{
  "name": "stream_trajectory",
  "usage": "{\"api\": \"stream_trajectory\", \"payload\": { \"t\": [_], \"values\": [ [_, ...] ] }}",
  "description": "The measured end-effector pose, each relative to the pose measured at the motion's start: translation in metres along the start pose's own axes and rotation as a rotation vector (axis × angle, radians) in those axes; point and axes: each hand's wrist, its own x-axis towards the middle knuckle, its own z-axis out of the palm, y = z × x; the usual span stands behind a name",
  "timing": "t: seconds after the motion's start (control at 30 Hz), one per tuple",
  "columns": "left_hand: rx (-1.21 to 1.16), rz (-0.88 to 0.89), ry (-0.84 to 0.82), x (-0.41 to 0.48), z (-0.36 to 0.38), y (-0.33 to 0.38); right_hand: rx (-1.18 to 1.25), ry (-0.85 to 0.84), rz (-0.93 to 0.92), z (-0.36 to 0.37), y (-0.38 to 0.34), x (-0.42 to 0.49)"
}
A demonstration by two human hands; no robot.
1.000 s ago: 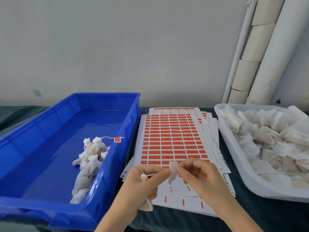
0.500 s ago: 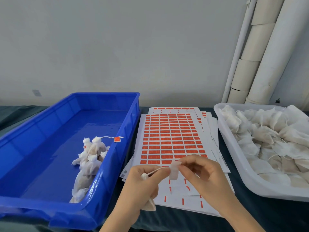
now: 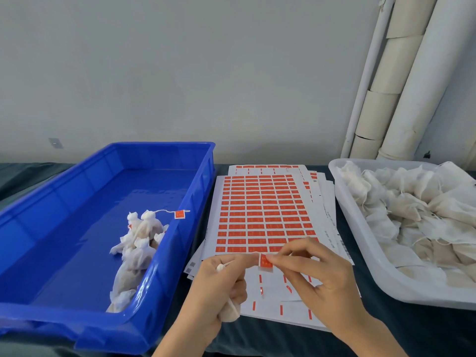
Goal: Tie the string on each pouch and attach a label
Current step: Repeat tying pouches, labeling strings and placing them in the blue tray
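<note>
My left hand [image 3: 219,282] grips a small white pouch [image 3: 230,311] whose bottom hangs below the fist, with its string running between thumb and forefinger. My right hand [image 3: 319,276] pinches an orange label [image 3: 265,261] right at the string's end, where both hands' fingertips meet. Beneath the hands lies a stack of sheets of orange labels [image 3: 262,215]. Several tied pouches [image 3: 136,251], one with an orange tag [image 3: 179,214], lie in the blue bin [image 3: 108,333].
A white tray [image 3: 365,256] full of untied pouches stands at the right. White pipes [image 3: 391,81] run up the wall behind it. The table has a dark green cover [image 3: 257,338].
The label has been folded over the string: its pale back showed before, its orange face shows now. Both hands stayed in place over the sheets, drawing slightly closer.
</note>
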Motion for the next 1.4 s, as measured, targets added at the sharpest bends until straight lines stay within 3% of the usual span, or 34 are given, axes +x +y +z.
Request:
{"api": "stream_trajectory", "payload": {
  "t": [0.17, 0.47, 0.53, 0.67, 0.73, 0.9, 1.07, 1.27, 1.4],
  "values": [
    [0.007, -0.017, -0.017, 0.001, 0.000, 0.000, 0.000, -0.025, -0.027, -0.002, 0.001, 0.000],
    [-0.132, -0.096, 0.020, 0.008, -0.001, -0.003, -0.231, -0.157, -0.125, -0.003, 0.008, -0.005],
    [-0.069, -0.042, 0.040, 0.006, 0.000, -0.004, -0.158, -0.153, -0.059, -0.003, 0.006, -0.005],
    [0.024, 0.022, 0.100, 0.004, 0.005, -0.008, 0.213, -0.013, 0.341, 0.001, -0.009, 0.003],
    [0.100, 0.090, 0.117, 0.003, 0.007, -0.009, 0.287, -0.019, 0.462, 0.003, -0.012, 0.006],
    [0.224, 0.249, 0.184, -0.003, 0.002, -0.012, 0.208, -0.007, 0.401, 0.019, -0.021, 0.011],
    [0.206, 0.190, 0.249, -0.011, -0.036, 0.004, 0.313, -0.026, 0.526, 0.044, -0.025, 0.029],
    [0.183, 0.444, 0.305, -0.036, -0.097, 0.027, 0.517, -0.255, 0.419, 0.090, -0.045, 0.064],
    [0.244, 0.485, 0.448, -0.027, -0.124, 0.050, 0.399, -0.366, 0.228, 0.130, -0.061, 0.093]
  ]
}}
